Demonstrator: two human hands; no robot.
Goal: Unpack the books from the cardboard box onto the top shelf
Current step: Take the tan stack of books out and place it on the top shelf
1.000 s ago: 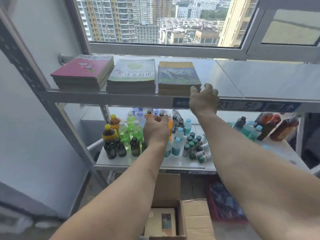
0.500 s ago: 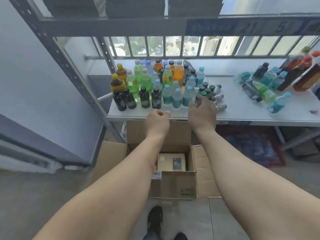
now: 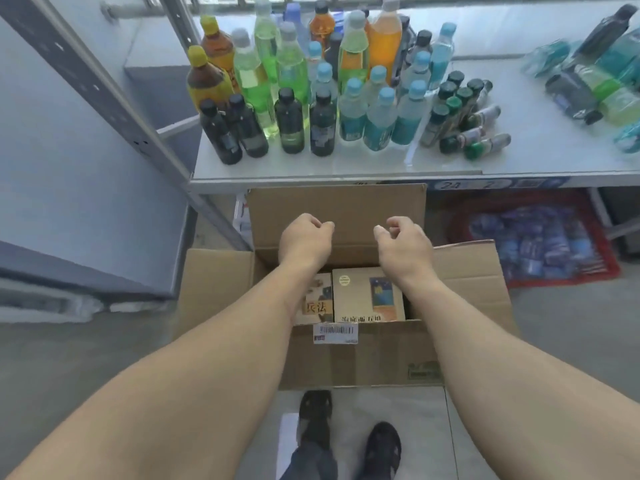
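Both hands are over the open cardboard box [image 3: 346, 362] on the floor, and neither one has anything in it. The left hand [image 3: 304, 242] and the right hand [image 3: 403, 245] each have a loose, half-curled grip, fingers bent in but not closed on anything, hanging above the far end of the box near its upright back flap.

The books are still in there. I can see two lying flat side by side against the near wall of the box: the beige book [image 3: 367, 294] with the blue picture on its cover toward the right, and another book [image 3: 317, 303] toward the left, partly hidden under the left forearm. Can't tell whether more are stacked underneath.

If it were me, I'd drop both hands straight down and go for the beige one first since its cover is fully clear. The fit looks snug, so I'd guess you want fingertips down the gap at the far edge of the book and tip it up rather than trying to pinch it flat. Then get one hand under it before lifting, because the top shelf isn't even in view from here.

Watch the bottles [image 3: 311, 98] crowded near the front edge of the lower shelf [image 3: 346, 176] right above the box on the way up.
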